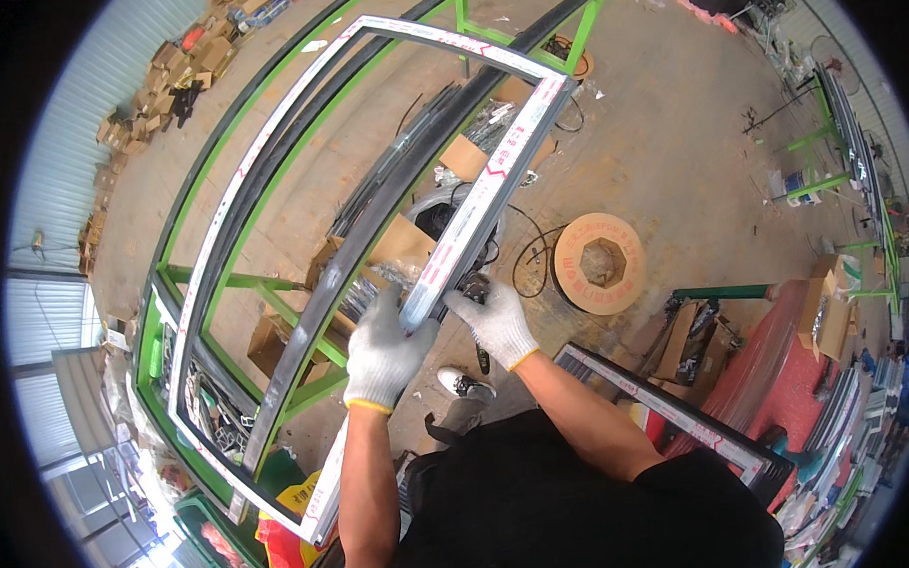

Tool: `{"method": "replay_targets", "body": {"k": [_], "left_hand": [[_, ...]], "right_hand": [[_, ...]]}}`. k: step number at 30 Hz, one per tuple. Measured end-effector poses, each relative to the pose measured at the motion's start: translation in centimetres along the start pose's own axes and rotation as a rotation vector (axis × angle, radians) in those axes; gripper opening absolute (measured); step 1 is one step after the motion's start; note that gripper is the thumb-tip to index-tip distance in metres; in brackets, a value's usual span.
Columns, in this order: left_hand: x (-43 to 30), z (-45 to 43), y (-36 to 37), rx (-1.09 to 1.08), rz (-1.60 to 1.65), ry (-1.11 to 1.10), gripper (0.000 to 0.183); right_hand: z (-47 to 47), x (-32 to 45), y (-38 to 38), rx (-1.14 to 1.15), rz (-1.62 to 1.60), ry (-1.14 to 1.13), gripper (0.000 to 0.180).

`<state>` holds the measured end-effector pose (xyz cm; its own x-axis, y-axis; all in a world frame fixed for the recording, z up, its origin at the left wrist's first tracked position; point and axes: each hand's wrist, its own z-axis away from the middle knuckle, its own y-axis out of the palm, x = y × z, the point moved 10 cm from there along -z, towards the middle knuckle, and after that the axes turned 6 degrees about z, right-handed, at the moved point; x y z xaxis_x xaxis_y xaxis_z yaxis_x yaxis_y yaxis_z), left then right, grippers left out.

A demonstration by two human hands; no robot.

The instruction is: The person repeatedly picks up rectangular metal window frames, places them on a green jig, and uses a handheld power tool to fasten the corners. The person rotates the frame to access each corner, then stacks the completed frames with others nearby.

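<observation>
A rectangular window frame [453,243], covered in white protective film with red print, lies across a green metal rack with black padded rails [334,277]. My left hand [388,350], in a white knitted glove, rests over the frame's near side member with its fingers around it. Just right of it my right hand [497,320], gloved too, is at the outer edge of the same member, thumb and fingers at a small dark thing [473,285] that I cannot make out. A dark tool handle [483,358] shows below the right hand.
A cardboard reel [601,264] with black cord lies on the floor at the right. Open cardboard boxes [400,241] and long profiles are under the rack. A second filmed frame [669,408] stands at my right beside a red wrapped stack [765,356]. A green bin [215,533] is at lower left.
</observation>
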<state>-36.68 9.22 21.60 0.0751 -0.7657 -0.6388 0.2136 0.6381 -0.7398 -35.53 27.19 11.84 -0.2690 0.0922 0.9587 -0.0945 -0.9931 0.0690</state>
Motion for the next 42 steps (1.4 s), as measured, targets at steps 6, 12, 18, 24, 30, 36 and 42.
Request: {"method": "replay_targets", "body": {"k": [6,12,18,24,30,36,42], "left_hand": [[2.1,-1.8,2.7,0.207,0.061,-0.218,0.061],[2.4,-0.5,1.7,0.169,0.111,-0.190,0.053],[2.7,0.3,1.6,0.177,0.033,-0.245,0.049],[2.7,0.3,1.9,0.215,0.000,-0.310,0.053],[2.5,0.2,1.6,0.197,-0.006,-0.302,0.053],[1.8,0.2,1.5,0.184,0.117,-0.297,0.050],[2.0,0.2,1.8,0.249,0.028,-0.359,0.049]], "right_hand": [[-4.6,-0.5,-3.1,0.025,0.230,0.107,0.050],[-17.3,7.5,-16.7,-0.161,0.273,-0.208,0.049],[-27.4,11.9,-26.4,-0.276,0.323,-0.081,0.030],[-27.7,9.1,-26.2,-0.261,0.150,0.004,0.027],[-27.5,7.6,-25.5,-0.265,0.024,0.077,0.025],[-26.2,6.1,-24.4,-0.389,-0.120,0.098,0.025],[-21.9,6.0,-20.1,-0.309,-0.177,0.042,0.028]]}}
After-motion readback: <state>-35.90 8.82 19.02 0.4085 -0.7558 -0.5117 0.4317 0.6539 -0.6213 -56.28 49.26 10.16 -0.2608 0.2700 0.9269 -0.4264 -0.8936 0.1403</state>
